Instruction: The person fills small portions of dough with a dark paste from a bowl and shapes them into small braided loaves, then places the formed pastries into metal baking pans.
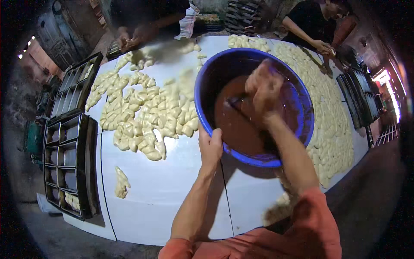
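Blue plastic basin [207, 86] sat on white table [164, 194], tilted toward the person, holding brown liquid [235, 125], smooth and glossy, pooled in the lower half.

L hand [210, 146] clamped on basin's near rim, thumb over the edge, fingers curled beneath, closed grip.

R hand [264, 88] inside basin above the brown liquid, motion-blurred. Fingers looked bunched round a thin handle-like utensil [233, 102] reaching into the liquid, but blur too heavy; cannot tell for sure whether closed on it. R forearm crossed over basin's near rim. Orange sleeves at lower edge.

Pale dough pieces [142, 112], small twisted shapes, spread in a dense patch on table left of basin, nearest ones just beside its rim. One stray dough piece [121, 183] lay apart, nearer the table's left edge. More dough rows [327, 99] ran along the right side, behind and beside basin.

Dark metal baking trays [69, 164] w/ rectangular compartments stood off table's left edge; similar trays at far right.

Two other people at far side: one's hands [129, 39] at the dough top left, another in dark shirt w/ hand [325, 47] at the table top right.
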Demonstrator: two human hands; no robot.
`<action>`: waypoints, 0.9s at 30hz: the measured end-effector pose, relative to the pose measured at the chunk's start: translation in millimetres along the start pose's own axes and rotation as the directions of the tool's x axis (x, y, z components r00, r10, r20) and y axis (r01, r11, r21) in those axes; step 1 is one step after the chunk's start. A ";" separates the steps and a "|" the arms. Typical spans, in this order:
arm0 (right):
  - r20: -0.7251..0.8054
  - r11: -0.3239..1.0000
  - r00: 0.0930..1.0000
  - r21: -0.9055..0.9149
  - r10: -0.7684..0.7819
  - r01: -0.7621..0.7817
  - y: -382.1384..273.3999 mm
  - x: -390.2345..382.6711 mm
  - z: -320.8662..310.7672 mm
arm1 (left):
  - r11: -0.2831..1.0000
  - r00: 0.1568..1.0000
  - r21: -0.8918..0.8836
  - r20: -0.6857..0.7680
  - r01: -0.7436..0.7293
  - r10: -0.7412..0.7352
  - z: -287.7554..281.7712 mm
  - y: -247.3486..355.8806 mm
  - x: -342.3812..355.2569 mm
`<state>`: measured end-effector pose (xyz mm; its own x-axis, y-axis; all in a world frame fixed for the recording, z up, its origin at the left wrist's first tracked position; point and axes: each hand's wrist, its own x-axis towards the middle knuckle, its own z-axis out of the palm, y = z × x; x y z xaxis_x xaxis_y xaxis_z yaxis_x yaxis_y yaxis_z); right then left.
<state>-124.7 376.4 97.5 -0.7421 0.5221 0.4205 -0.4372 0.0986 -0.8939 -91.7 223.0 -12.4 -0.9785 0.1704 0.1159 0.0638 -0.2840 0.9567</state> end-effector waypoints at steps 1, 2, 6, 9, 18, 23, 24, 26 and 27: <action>-0.112 0.992 0.985 0.004 -0.128 0.129 25.1 31.2 1.5 | 0.999 0.999 0.038 -0.033 -0.004 0.005 -14.6 -3.6 -0.8; -0.207 0.992 0.970 -0.026 -0.127 0.124 26.5 54.9 -9.4 | 1.000 1.000 0.003 -0.011 0.011 -0.011 -12.7 -8.7 -0.3; -0.114 0.957 0.956 -0.137 -0.270 0.254 64.3 47.4 21.8 | 1.000 0.999 -0.007 -0.014 0.028 -0.028 -8.2 -12.9 2.6; 0.367 0.977 0.923 -0.127 -0.115 0.172 15.1 -35.9 19.3 | 0.999 1.000 -0.045 0.009 0.013 -0.013 -18.9 -10.3 4.1; -0.261 0.958 0.930 -0.191 -0.259 0.213 23.3 93.4 -119.3 | 0.992 0.996 -0.093 0.039 0.087 -0.084 -4.1 4.1 -1.0; -0.372 0.992 0.927 0.088 -0.051 0.090 61.6 152.5 -48.8 | 0.999 0.999 -0.021 -0.001 0.043 -0.043 -4.2 -3.3 -1.3; -0.261 0.979 0.965 0.194 -0.014 0.066 63.8 149.3 -25.6 | 0.999 0.999 -0.019 0.005 0.040 -0.040 -3.2 -5.0 0.5; 0.064 0.999 0.998 -0.030 -0.029 0.031 60.6 118.0 22.1 | 0.990 0.989 -0.009 0.046 0.140 -0.140 -12.5 -4.1 -1.2; 0.175 0.995 0.983 0.075 0.048 -0.061 46.4 85.5 53.8 | 0.994 0.994 0.031 0.029 0.107 -0.108 -20.3 -10.7 0.2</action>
<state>-235.8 380.0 100.3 -0.8393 0.3702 0.3980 -0.4276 0.0026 -0.9040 -96.6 206.9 -28.1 -0.9736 0.2276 0.0195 -0.0353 -0.2345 0.9715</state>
